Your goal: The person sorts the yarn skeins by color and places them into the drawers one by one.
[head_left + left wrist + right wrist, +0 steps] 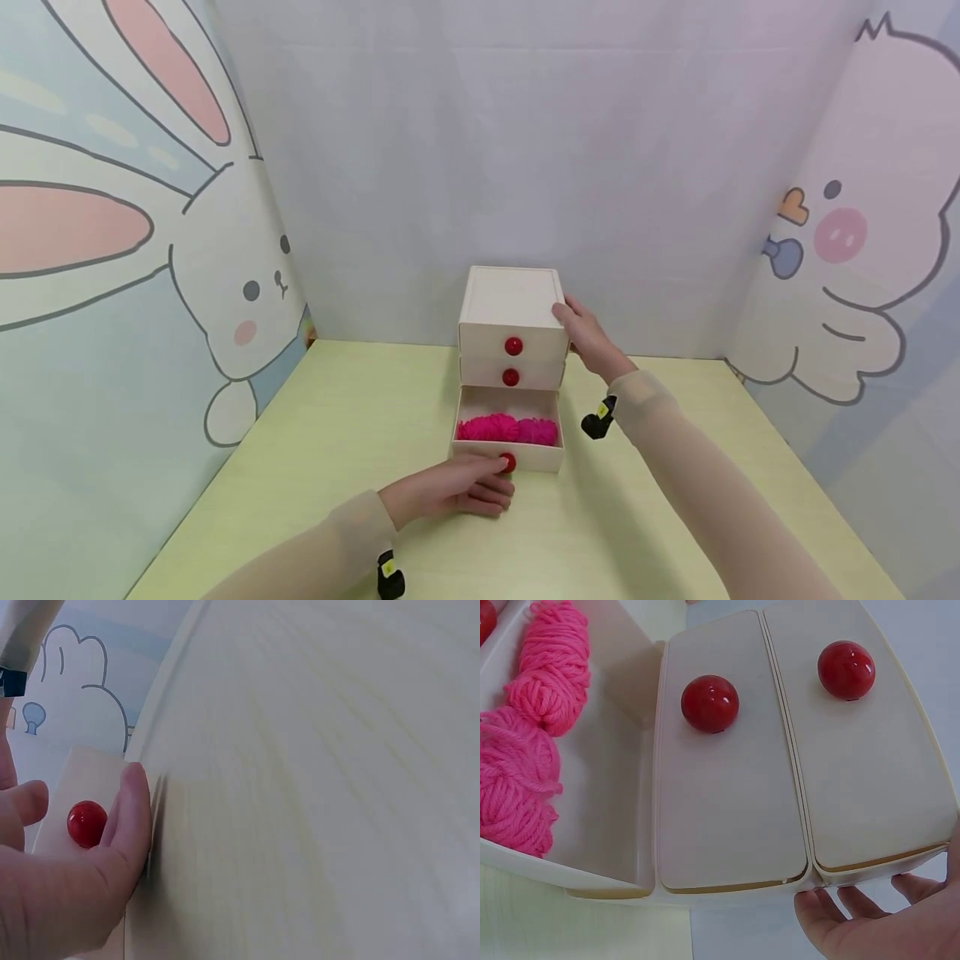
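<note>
A small white drawer cabinet (513,296) with red knobs stands on the table. Its bottom drawer (525,457) is pulled out and holds two bundles of yarn, one hot pink (553,664) and one more magenta (537,432). At that drawer's front is my left hand (457,487), thumb by the red knob (88,823) and the other fingers below it. In the left wrist view the thumb and fingers stand apart around the knob. My right hand (592,337) rests against the cabinet's right side, thumb at the top edge, fingertips (814,907) touching the side wall.
The upper two drawers are closed, with red knobs (709,703) in front. A pale yellow-green table (360,400) lies beneath. Behind it hangs a plain light backdrop (525,150), with a rabbit print (232,308) on the left and a chick print (862,250) on the right.
</note>
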`<state>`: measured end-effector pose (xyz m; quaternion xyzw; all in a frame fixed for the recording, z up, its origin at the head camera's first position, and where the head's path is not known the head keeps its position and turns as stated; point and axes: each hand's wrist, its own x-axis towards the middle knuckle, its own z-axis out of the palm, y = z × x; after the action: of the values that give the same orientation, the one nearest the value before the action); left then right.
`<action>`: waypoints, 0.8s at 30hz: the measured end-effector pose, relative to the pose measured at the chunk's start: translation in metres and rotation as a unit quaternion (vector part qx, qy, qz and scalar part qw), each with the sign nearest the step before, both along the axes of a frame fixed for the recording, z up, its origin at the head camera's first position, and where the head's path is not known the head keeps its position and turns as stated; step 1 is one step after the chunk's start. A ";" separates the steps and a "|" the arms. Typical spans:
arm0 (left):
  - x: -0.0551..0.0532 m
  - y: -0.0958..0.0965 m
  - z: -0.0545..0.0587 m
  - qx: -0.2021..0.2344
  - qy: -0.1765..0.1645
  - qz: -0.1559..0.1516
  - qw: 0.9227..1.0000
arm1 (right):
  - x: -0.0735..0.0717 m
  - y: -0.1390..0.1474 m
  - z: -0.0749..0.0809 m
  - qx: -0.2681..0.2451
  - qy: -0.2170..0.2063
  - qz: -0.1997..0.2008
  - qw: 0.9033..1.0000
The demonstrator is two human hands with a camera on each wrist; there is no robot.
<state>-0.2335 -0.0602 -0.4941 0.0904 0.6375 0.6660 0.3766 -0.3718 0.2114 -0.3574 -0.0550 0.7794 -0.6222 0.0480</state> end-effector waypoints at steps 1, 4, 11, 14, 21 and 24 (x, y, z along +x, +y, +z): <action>0.000 0.001 0.000 0.008 -0.014 0.007 1.000 | 0.000 0.000 0.000 0.000 0.000 0.000 1.000; -0.001 0.004 0.000 0.032 -0.053 0.023 0.998 | 0.000 0.000 0.000 0.006 0.001 0.001 1.000; -0.003 0.009 0.000 0.077 -0.115 0.052 0.989 | 0.000 0.000 0.000 0.006 0.001 0.002 1.000; -0.004 0.011 -0.001 0.088 -0.128 0.060 0.986 | 0.000 -0.001 0.001 0.005 0.001 -0.002 1.000; -0.006 0.015 -0.004 0.104 -0.146 0.083 0.980 | -0.001 -0.001 0.001 -0.001 -0.001 -0.006 1.000; -0.007 0.017 -0.004 0.106 -0.147 0.092 0.979 | -0.001 -0.001 0.001 -0.004 -0.003 -0.007 1.000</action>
<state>-0.2400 -0.0437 -0.4983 -0.0277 0.5067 0.7675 0.3917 -0.3729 0.2099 -0.3568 -0.0480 0.7774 -0.6255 0.0458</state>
